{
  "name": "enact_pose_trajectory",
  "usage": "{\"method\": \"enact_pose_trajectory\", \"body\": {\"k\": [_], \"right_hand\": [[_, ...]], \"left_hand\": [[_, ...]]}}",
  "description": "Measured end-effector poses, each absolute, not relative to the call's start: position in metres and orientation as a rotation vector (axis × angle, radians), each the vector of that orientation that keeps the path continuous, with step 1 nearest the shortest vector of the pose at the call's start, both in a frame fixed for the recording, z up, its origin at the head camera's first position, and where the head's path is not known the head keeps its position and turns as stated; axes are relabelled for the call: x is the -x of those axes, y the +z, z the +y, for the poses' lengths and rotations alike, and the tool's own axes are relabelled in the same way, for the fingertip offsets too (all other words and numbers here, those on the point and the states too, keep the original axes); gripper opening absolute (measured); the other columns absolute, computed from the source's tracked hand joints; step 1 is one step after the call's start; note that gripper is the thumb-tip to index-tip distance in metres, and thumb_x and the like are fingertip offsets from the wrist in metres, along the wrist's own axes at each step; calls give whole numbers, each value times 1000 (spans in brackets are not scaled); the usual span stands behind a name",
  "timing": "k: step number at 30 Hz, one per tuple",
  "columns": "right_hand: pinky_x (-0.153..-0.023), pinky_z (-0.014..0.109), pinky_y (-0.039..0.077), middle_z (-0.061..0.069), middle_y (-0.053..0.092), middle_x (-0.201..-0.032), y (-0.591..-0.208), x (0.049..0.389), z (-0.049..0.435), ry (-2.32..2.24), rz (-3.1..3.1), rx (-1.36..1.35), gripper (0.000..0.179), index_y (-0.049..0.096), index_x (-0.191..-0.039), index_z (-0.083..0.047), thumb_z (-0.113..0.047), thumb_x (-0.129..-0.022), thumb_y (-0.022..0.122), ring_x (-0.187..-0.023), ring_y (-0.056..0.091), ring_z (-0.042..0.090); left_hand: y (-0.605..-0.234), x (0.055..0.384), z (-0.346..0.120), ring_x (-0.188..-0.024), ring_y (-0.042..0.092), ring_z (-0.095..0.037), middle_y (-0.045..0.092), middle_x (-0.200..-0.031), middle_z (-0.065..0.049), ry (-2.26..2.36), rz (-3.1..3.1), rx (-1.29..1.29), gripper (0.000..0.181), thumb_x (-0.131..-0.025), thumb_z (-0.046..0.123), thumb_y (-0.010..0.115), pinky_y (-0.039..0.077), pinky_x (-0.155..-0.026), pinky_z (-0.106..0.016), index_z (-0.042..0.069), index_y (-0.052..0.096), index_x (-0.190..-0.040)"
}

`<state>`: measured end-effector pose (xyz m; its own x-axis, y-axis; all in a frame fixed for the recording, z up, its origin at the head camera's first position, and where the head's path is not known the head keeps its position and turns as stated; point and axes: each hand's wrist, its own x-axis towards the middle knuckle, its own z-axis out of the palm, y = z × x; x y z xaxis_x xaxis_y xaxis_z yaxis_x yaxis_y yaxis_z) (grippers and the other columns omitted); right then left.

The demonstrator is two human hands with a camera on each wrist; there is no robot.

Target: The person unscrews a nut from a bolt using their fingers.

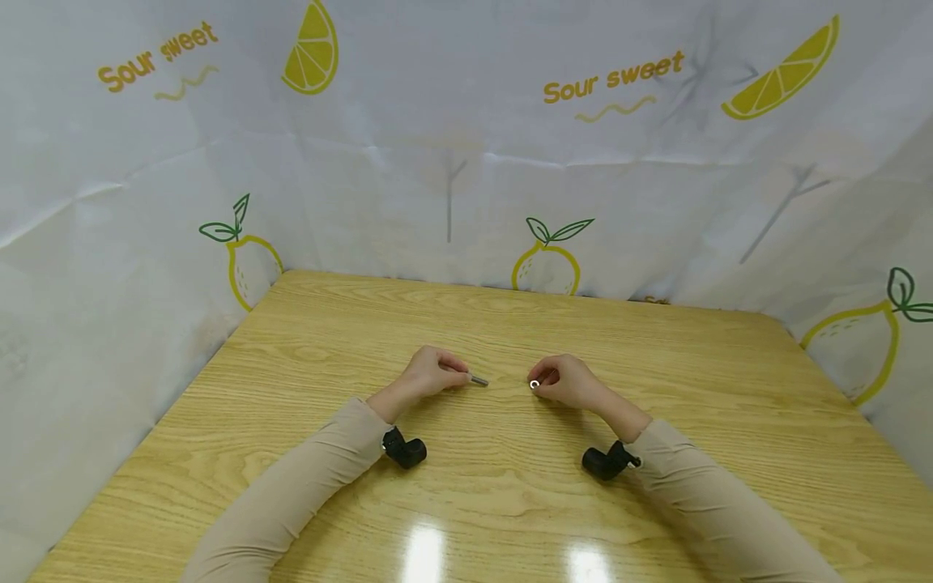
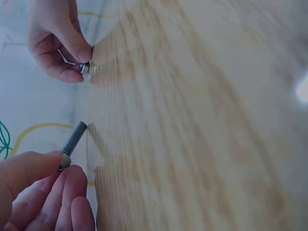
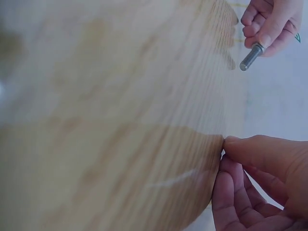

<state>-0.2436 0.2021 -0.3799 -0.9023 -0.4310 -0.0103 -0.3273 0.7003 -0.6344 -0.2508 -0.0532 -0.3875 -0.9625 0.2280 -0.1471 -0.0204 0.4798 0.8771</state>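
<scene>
Between thumb and fingers, my left hand (image 1: 435, 372) pinches a threaded metal bolt (image 2: 73, 139) by its head end. The bolt's shank points toward the other hand and stands clear of the fingers. To the right, my right hand (image 1: 572, 380) pinches a small metal nut (image 1: 534, 385), its hole visible in the head view. In the left wrist view the nut (image 2: 84, 68) shows at the fingertips; in the right wrist view the fingers hide most of it. Bolt and nut are apart, with a short gap over the table.
A wood-grain table (image 1: 466, 518) lies under both hands. White cloth (image 1: 437, 97) printed with lemons surrounds its back and sides. A black wrist camera (image 1: 405, 450) sits on the left wrist, and another black camera (image 1: 607, 461) on the right.
</scene>
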Motion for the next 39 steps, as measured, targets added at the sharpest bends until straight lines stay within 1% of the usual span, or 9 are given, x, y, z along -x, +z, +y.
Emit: {"method": "enact_pose_trajectory", "body": {"k": [4, 8, 11, 19, 33, 39], "right_hand": [[-62, 25, 48, 13, 65, -85, -380, 243, 201, -972, 2749, 606, 13, 67, -96, 1, -2, -83, 65, -72, 58, 12], [-63, 25, 48, 13, 64, -87, -380, 243, 202, -969, 2748, 598, 14, 66, -97, 1, -2, -83, 65, -75, 59, 15], [-65, 26, 49, 13, 64, -88, -380, 243, 202, -968, 2751, 593, 14, 65, -97, 1, -2, -83, 65, -77, 60, 17], [-67, 28, 50, 14, 64, -89, -380, 243, 202, -974, 2748, 590, 15, 65, -98, 2, -2, -83, 65, -79, 61, 19], [-65, 25, 50, 14, 63, -89, -381, 243, 202, -998, 2725, 592, 16, 64, -99, 2, -2, -84, 65, -78, 60, 18], [-65, 25, 50, 15, 63, -91, -379, 243, 202, -995, 2720, 600, 18, 64, -101, 3, -2, -84, 65, -79, 61, 19]], "left_hand": [[-386, 249, -53, -69, 59, -8, 72, -87, -6, 1387, 2560, -207, 13, -82, 17, 72, 44, -57, -18, 7, 74, -90], [-384, 248, -52, -76, 58, -11, 70, -93, -6, 1325, 2603, -231, 13, -82, 18, 72, 44, -60, -20, 8, 74, -90], [-384, 248, -52, -78, 59, -12, 70, -94, -6, 1302, 2619, -237, 12, -82, 18, 72, 45, -62, -20, 8, 74, -90], [-384, 247, -53, -80, 59, -12, 70, -93, -6, 1247, 2644, -261, 12, -82, 16, 72, 45, -65, -20, 7, 74, -90], [-384, 246, -54, -76, 57, -13, 70, -91, -7, 1211, 2658, -283, 12, -82, 15, 72, 43, -61, -19, 6, 74, -91], [-383, 245, -54, -75, 57, -12, 70, -89, -6, 1208, 2671, -297, 13, -81, 15, 73, 43, -63, -20, 6, 74, -90]]}}
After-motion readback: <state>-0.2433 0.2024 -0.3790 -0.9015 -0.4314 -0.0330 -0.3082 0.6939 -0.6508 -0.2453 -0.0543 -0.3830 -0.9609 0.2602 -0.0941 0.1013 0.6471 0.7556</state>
